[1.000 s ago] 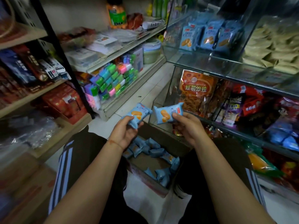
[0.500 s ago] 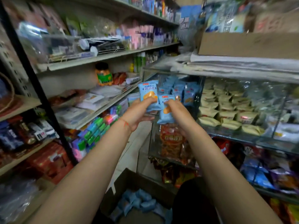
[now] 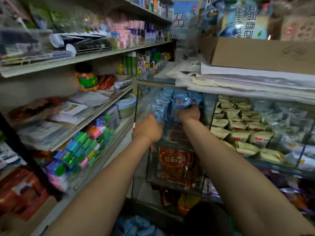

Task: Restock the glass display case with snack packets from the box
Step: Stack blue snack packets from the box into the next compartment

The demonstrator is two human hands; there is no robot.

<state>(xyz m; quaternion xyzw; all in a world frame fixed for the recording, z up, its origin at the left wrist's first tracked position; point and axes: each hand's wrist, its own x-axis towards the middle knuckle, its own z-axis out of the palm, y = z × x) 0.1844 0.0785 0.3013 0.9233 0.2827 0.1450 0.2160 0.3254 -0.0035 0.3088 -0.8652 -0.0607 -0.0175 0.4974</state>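
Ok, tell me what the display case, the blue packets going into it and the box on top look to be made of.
Display case: clear glass panes, see-through with pale edges; what joins them I cannot tell.
Blue snack packets: thin glossy plastic film, judging by sheen and crinkles; each hand, left hand and right hand, holds one.
Box on top: plain brown cardboard, matte, with a scribble on its side.

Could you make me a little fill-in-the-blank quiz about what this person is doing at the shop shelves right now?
1. Both hands reach into the top shelf of the glass display case, each holding a light ____ snack packet.
2. The left hand holds its packet ____ the right hand's packet, as the camera sees it.
3. The right hand grips a packet among others of the same ____ already stacked there.
4. On top of the case sits a brown ____ box.

Missing words: blue; left of; colour; cardboard
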